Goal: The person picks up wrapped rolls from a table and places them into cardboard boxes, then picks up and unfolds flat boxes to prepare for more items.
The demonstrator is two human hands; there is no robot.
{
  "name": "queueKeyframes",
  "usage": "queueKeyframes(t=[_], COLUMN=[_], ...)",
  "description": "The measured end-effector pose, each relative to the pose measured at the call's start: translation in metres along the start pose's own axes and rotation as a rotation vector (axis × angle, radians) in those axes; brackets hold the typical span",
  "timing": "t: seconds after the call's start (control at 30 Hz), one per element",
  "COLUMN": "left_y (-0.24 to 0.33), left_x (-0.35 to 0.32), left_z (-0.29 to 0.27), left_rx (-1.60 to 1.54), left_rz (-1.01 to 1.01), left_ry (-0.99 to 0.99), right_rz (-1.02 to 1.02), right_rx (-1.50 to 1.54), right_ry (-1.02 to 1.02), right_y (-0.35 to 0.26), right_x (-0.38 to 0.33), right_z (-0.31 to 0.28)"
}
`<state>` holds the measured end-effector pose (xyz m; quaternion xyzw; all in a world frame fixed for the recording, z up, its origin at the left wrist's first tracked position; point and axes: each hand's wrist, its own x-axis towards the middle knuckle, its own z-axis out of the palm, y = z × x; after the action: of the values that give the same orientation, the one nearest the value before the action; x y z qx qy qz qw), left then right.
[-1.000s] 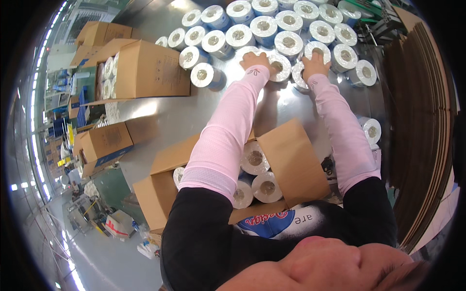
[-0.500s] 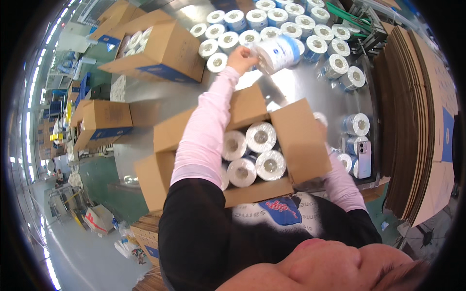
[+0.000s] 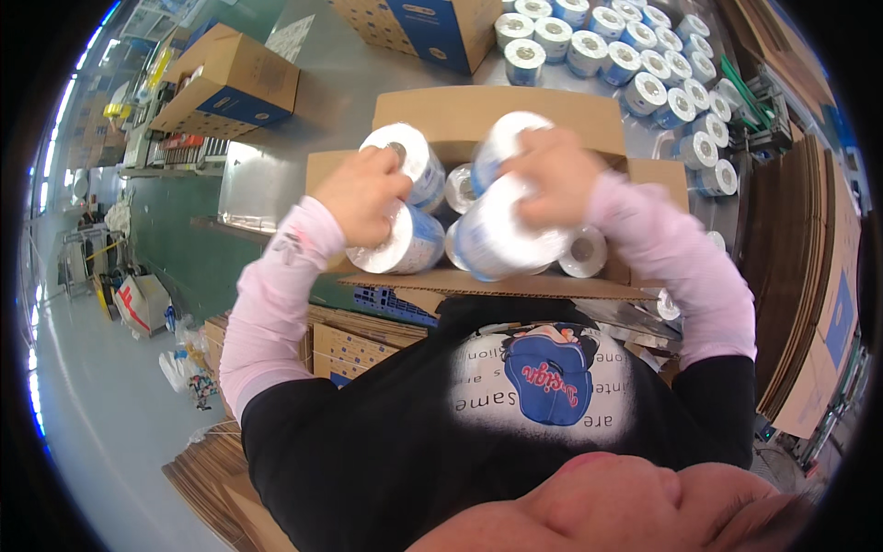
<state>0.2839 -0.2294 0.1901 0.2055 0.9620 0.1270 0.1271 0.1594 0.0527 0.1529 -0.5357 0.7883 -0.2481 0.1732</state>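
An open cardboard box (image 3: 497, 103) stands right in front of me with its flaps spread. My left hand (image 3: 361, 195) is closed on a pair of plastic-wrapped paper rolls (image 3: 416, 241) at the box's left side, one roll beyond the other. On the right, my right hand (image 3: 558, 177) grips another pair of paper rolls (image 3: 489, 230), tilted and blurred by motion. These rolls are raised over other rolls inside the box, such as the white-ended roll (image 3: 582, 251) at its right. Fingertips reaching into the roll cores are partly hidden.
Many wrapped rolls (image 3: 586, 53) stand on the metal table (image 3: 345, 69) at the far right. A larger box (image 3: 405, 23) is at the back, another box (image 3: 225, 83) at far left. Flattened cartons (image 3: 782, 276) are stacked at the right, more cartons (image 3: 354, 345) below the table edge.
My left hand has come back from the far table to the box, and my right hand has moved in over it from the right side. Both hands now grip rolls there. The view has shifted.
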Motion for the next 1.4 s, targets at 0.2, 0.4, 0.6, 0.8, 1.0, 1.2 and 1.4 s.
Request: queueKeyframes(t=[0.2,0.4,0.6,0.8,1.0,1.2,1.4], left_y=[-0.022,-0.054,-0.096,-0.155,-0.16,-0.132,-0.133], left_x=[-0.009,0.072,0.286,0.435,0.479,0.498,0.511], left_z=[0.057,0.014,0.06,0.14,0.182,0.165,0.157], left_rx=[-0.19,-0.457,-0.245,-0.154,-0.162,0.234,0.291], left_rz=[-0.117,-0.239,-0.186,-0.654,-0.805,-0.577,-0.604], left_ry=[-0.08,0.116,0.199,0.088,-0.059,-0.031,-0.187], right_rz=[-0.029,0.384,0.408,0.757,0.863,1.104,0.964], right_rx=[0.026,-0.108,-0.102,-0.099,-0.515,-0.529,-0.516], right_ry=[-0.037,0.561,0.439,0.723,0.363,-0.076,-0.132], right_y=[-0.033,0.05,0.082,0.267,0.437,0.48,0.459], right_x=[0.033,-0.045,-0.077,-0.15,-0.155,-0.099,-0.108], right_z=[0.094,0.006,0.034,0.011,-0.038,-0.032,-0.025])
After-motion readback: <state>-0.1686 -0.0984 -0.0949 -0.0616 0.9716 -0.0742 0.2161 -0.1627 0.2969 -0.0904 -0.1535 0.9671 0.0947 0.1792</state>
